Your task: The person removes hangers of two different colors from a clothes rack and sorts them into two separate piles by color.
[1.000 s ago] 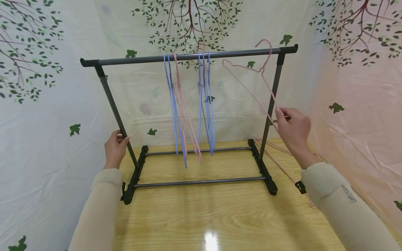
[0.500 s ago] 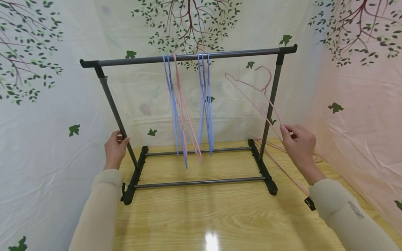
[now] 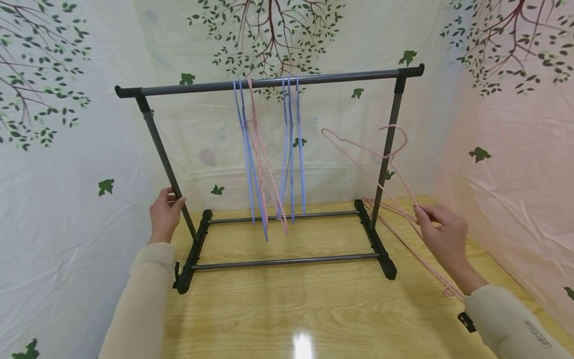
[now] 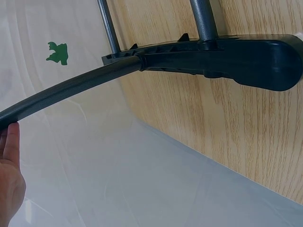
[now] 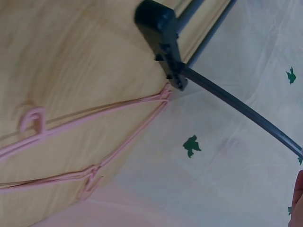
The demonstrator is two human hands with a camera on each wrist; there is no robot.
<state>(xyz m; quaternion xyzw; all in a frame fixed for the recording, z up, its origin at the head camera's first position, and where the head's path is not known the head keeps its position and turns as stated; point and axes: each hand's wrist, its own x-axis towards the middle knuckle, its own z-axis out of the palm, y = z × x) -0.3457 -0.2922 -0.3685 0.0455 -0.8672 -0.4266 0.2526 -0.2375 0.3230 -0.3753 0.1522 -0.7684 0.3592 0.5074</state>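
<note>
Pale sheeting [image 3: 67,234] stands behind and at both sides, printed with branches [image 3: 271,30], its right stretch tinted pink. In front lies the wood-grain table [image 3: 314,309]. On it stands the rack [image 3: 341,77] — a dark bar [image 3: 188,88] on a left post [image 3: 159,144] and a right post [image 3: 395,107], the black feet [image 3: 193,264] joined by two rods [image 3: 287,261].

From the bar hang blue hangers [image 3: 301,149] in two groups, nearly edge-on, with hanging pink wire [image 3: 253,102] between them, close to the left group. One pink hanger [image 3: 402,180] is off the bar, below its height, tilted, its hook crossing the right post in the head view. Loose pink hangers [image 5: 71,125] lie on the table beside the rack's right foot.

The right hand [image 3: 444,234] pinches the pink hanger near its lower corner; the left hand [image 3: 165,217] grips the left post — thumb on the near side, fingers behind.
</note>
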